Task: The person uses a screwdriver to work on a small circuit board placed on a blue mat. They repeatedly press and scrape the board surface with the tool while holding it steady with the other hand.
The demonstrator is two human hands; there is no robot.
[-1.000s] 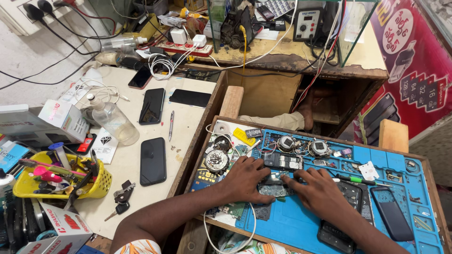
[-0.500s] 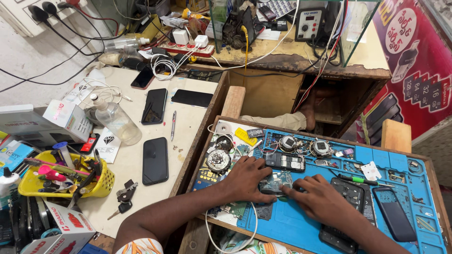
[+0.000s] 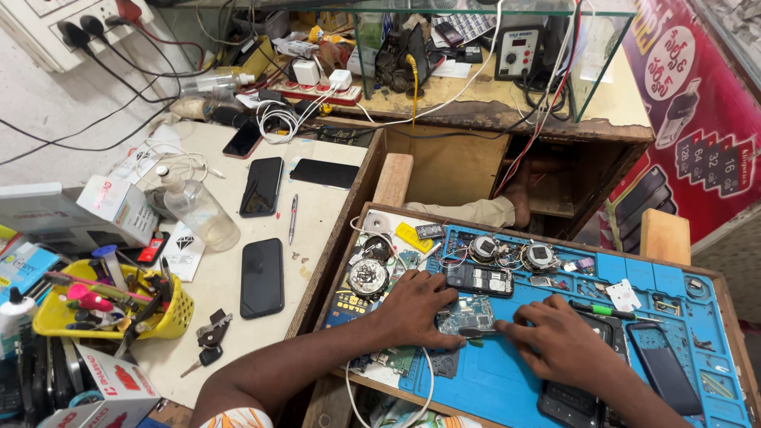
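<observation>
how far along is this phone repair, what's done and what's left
Done: the phone looks opened up, its bare circuit board out on the blue mat, with loose parts such as a round speaker around it. In hand: the left hand pins the board while the right hand works a dark tool at its edge. Left: probably reassembly, since parts still lie scattered and nothing looks closed up.

- Two bare forearms enter from the lower edge, uncovered from elbow to wrist.
- Left hand and right hand wear no gloves, rings, watch or bands that can be seen.
- A short sleeve shows at the left upper arm: white cloth with orange stripes.
</observation>
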